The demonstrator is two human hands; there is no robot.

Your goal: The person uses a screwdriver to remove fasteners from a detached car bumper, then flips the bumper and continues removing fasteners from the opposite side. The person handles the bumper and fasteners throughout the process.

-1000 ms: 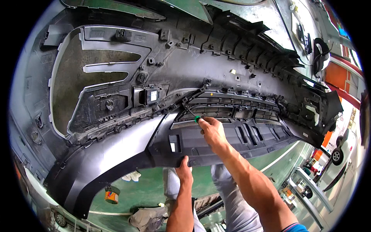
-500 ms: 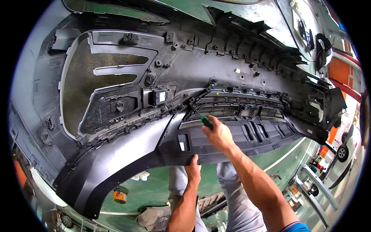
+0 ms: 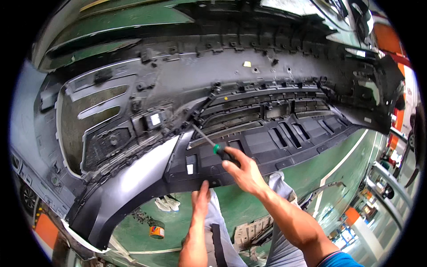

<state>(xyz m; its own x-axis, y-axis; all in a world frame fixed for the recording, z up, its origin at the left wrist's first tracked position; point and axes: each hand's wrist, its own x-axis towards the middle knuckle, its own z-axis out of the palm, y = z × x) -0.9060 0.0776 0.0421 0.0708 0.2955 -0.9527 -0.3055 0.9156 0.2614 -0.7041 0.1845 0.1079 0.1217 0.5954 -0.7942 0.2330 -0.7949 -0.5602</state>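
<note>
A large black car bumper (image 3: 111, 178) lies with its inner side up, its slatted lower grille (image 3: 238, 116) and flat lower panel (image 3: 253, 144) towards me. In my right hand (image 3: 244, 171) is a screwdriver (image 3: 221, 152) with a green and black handle. Its thin shaft slants up and left, and the tip is at the joint beside the grille's left end. I cannot tell if the tip sits in a fastener. My left hand (image 3: 201, 198) grips the panel's near edge, thumb or finger on top; the other fingers are partly hidden.
Below, on the green floor (image 3: 138, 238), stand an orange tin (image 3: 156, 230) and a pair of white gloves (image 3: 167, 204). Bumper-like parts (image 3: 251, 232) lie by my legs. A metal frame (image 3: 387, 187) stands at the right.
The view has shifted, and the bumper appears turned and tilted. The screwdriver's shaft now shows longer, with its handle drawn back from the grille's end. Both hands keep their holds.
</note>
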